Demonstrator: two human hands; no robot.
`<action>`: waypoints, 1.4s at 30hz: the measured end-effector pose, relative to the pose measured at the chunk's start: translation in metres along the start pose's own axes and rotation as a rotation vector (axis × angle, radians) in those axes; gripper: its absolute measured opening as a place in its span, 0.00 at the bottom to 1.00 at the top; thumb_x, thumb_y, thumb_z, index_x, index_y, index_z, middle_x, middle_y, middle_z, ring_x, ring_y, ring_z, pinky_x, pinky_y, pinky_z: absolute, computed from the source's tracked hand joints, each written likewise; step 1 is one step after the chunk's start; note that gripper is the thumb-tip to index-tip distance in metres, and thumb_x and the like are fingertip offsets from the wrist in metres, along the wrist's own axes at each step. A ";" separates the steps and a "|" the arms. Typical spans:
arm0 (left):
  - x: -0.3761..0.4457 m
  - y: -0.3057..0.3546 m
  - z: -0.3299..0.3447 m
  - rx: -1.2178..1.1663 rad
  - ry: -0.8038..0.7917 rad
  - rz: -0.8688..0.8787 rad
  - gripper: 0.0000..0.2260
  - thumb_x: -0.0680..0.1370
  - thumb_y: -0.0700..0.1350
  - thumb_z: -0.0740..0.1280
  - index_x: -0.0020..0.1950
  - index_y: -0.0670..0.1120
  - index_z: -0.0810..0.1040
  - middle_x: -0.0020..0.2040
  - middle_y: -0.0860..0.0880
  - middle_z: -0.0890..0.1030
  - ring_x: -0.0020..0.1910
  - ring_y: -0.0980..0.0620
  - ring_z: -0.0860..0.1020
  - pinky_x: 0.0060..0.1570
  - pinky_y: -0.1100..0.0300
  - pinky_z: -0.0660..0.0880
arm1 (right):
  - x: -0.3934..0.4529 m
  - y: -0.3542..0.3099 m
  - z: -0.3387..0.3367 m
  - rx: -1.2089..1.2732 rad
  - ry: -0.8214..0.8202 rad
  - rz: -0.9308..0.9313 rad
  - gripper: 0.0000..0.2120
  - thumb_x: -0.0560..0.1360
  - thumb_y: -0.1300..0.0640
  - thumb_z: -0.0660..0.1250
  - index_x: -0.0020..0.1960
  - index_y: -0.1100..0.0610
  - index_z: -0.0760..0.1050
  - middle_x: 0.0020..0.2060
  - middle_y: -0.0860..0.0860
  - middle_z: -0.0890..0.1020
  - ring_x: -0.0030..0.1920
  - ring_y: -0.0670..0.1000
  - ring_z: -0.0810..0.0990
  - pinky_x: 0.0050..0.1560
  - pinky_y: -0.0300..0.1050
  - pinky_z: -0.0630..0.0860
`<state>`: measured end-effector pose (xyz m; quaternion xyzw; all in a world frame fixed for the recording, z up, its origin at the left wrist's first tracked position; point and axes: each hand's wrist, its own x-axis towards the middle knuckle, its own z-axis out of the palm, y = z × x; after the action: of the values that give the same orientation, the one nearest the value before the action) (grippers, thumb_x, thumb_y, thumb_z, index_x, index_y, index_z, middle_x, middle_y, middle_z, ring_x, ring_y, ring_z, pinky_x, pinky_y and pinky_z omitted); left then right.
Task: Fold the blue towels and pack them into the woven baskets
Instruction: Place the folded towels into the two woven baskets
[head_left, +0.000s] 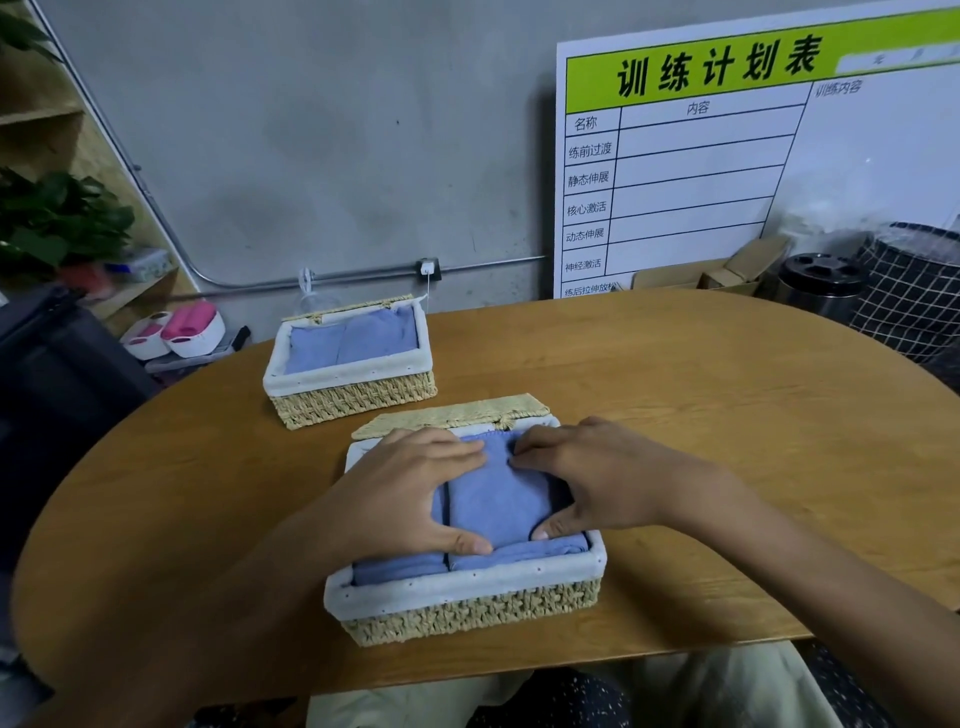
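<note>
Two woven baskets on the wooden tabletop (701, 415) from where I'm watching. The near basket (467, 608) sits right at the front edge, its lid (457, 415) flipped open at the back, white liner all round the rim. Both hands are down inside it on a folded blue towel (493, 499) that lies on top of more folded blue towels (415, 566) already packed underneath.

Left hand (410, 493) lies flat along the towel's left side, fingers straight across the far edge, thumb stretched along the near edge. Right hand (597, 478) mirrors it on the right side, fingertips nearly meeting the left ones at the far edge. So each grip is spread and pressing on the towel, not curled round it, as far as I can see.

The far basket (353, 395) stands a bit behind and to the left, apart from the near one, with two folded blue towels (348, 343) side by side in it.

A whiteboard chart (675, 171) leans on the wall behind.
</note>
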<state>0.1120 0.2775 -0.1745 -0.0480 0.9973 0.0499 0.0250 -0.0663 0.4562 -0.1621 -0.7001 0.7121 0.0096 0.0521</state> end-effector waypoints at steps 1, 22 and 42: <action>0.000 -0.001 0.002 0.012 0.014 0.006 0.51 0.63 0.83 0.51 0.79 0.55 0.62 0.78 0.61 0.61 0.76 0.61 0.56 0.69 0.64 0.46 | 0.001 -0.001 0.001 -0.011 0.006 0.004 0.36 0.73 0.32 0.66 0.74 0.50 0.67 0.71 0.45 0.68 0.66 0.49 0.72 0.63 0.48 0.65; -0.003 -0.011 0.015 -0.058 0.032 0.012 0.45 0.68 0.77 0.63 0.80 0.60 0.56 0.75 0.70 0.46 0.74 0.71 0.45 0.72 0.66 0.44 | 0.004 -0.004 0.006 0.037 0.008 0.056 0.36 0.71 0.36 0.71 0.74 0.49 0.67 0.72 0.43 0.67 0.68 0.48 0.69 0.66 0.51 0.66; -0.014 -0.054 0.046 -1.113 0.514 -0.688 0.30 0.77 0.64 0.64 0.75 0.51 0.66 0.70 0.52 0.71 0.68 0.54 0.69 0.60 0.59 0.66 | 0.039 0.030 0.040 1.394 0.338 0.670 0.20 0.81 0.40 0.58 0.64 0.54 0.73 0.55 0.45 0.79 0.52 0.45 0.76 0.60 0.45 0.68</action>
<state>0.1337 0.2298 -0.2245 -0.3765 0.7261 0.5292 -0.2257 -0.0941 0.4218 -0.2066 -0.2462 0.7253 -0.5300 0.3640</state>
